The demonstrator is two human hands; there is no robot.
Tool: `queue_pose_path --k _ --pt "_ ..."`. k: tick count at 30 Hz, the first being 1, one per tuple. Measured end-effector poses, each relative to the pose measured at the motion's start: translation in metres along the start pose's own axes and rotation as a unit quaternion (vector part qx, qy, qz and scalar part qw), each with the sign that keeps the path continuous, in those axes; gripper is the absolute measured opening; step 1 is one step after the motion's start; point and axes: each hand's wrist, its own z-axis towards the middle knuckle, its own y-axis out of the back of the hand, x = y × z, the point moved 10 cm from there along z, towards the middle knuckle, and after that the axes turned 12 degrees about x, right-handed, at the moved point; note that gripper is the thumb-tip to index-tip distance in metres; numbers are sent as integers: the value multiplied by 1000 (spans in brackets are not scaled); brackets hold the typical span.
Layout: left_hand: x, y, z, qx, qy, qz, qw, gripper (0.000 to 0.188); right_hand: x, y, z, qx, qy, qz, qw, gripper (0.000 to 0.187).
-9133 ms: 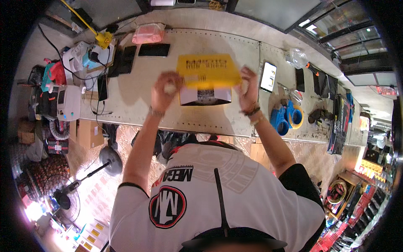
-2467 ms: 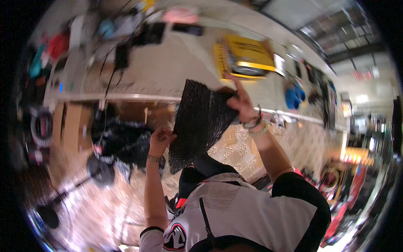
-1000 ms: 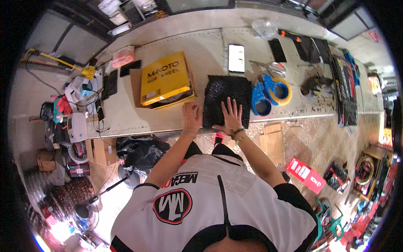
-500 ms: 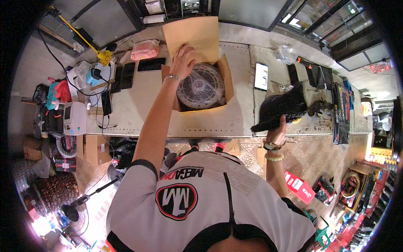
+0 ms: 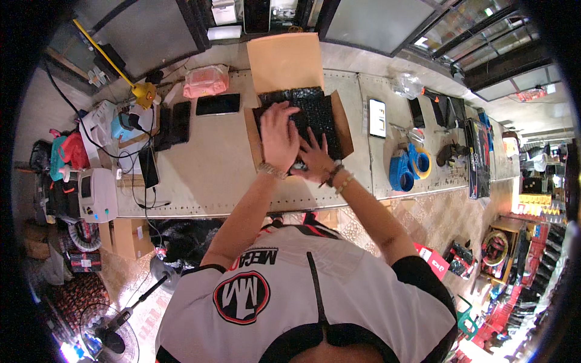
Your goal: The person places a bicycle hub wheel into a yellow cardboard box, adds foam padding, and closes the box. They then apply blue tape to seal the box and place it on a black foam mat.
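An open brown cardboard box (image 5: 344,123) stands on the workbench in front of me, its far flap (image 5: 285,63) raised. Black bubble wrap (image 5: 315,112) lies inside and hides what is under it. My left hand (image 5: 279,138) is over the left part of the wrap, fingers extended and holding nothing. Lower and to the right, my right hand (image 5: 315,160) rests on the wrap near the box's front side with its fingers spread. Both hands are close together, the left partly over the opening.
Blue tape rolls (image 5: 397,172) stand right of the box, near a lit phone (image 5: 376,118). A dark phone (image 5: 218,104) and a pink soft pack (image 5: 207,81) lie to the left. A white label-printer-like device (image 5: 97,195) sits at the bench's left end, near cables.
My right hand has brought the black bubble wrap from the right into the box, covering the round, clear-wrapped disc part. My left hand has come off the flap onto the wrap. Blue tape rolls now show.
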Motion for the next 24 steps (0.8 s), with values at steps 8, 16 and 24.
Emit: queue_pose_path --k 8,16,24 --pt "61 -84 -15 119 134 232 956 64 -82 37 47 -181 -136 79 971 50" --pt "101 -93 13 361 268 144 881 91 -129 -10 90 86 -239 135 958 72" --pt "66 -85 -1 192 48 368 908 77 -67 34 47 -37 -114 -104 987 74"
